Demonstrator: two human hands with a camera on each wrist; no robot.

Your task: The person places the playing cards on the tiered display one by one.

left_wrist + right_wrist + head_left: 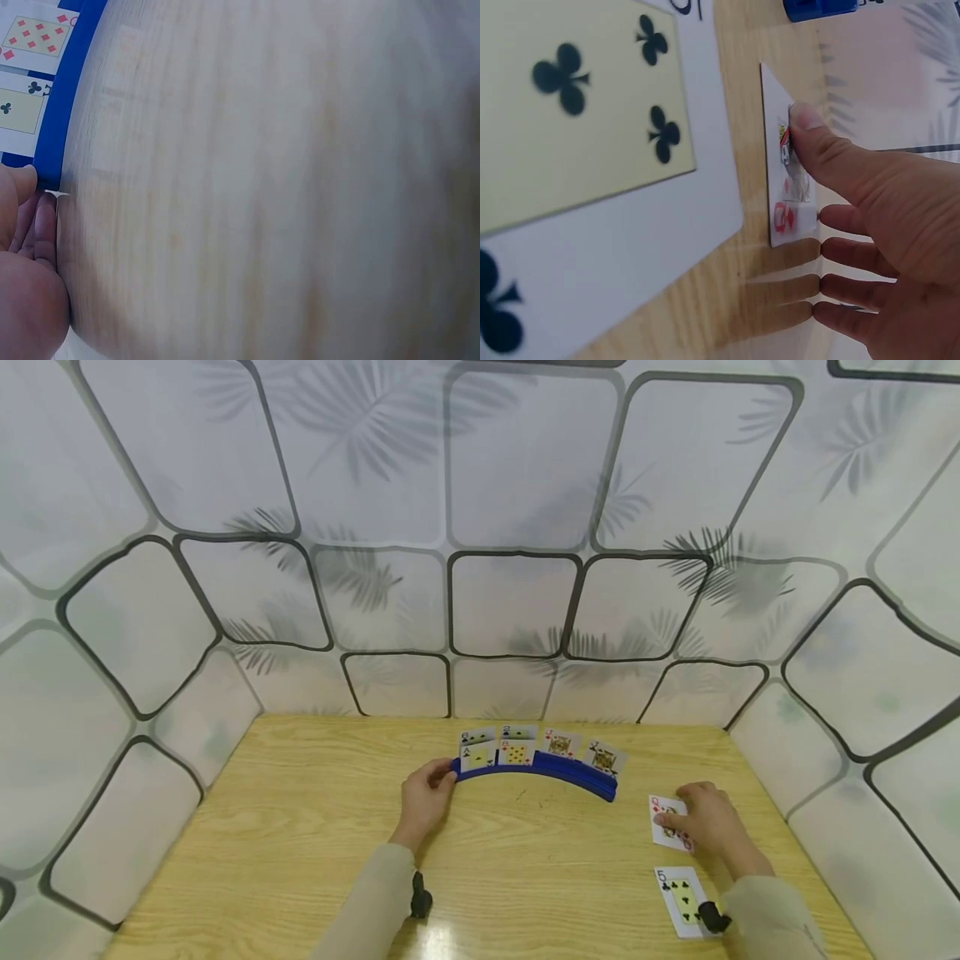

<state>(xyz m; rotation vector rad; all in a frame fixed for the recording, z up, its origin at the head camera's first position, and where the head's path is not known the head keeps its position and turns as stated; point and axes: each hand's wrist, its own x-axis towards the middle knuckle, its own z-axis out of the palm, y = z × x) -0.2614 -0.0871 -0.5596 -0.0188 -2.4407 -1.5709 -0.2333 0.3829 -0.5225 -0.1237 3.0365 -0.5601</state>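
A curved blue card holder stands on the table with several playing cards upright in it, among them a red jack and a black jack. My left hand grips the holder's left end between thumb and fingers. At the right, a queen of diamonds lies face up. My right hand lays its thumb on this card, while its extended fingertips touch the table by the card's edge. A five of clubs lies face up nearer me, under the right wrist.
The wooden table meets patterned cloth walls at the back and sides. A black clubs card and a red diamonds card stand in front of two other cards at the holder's left end.
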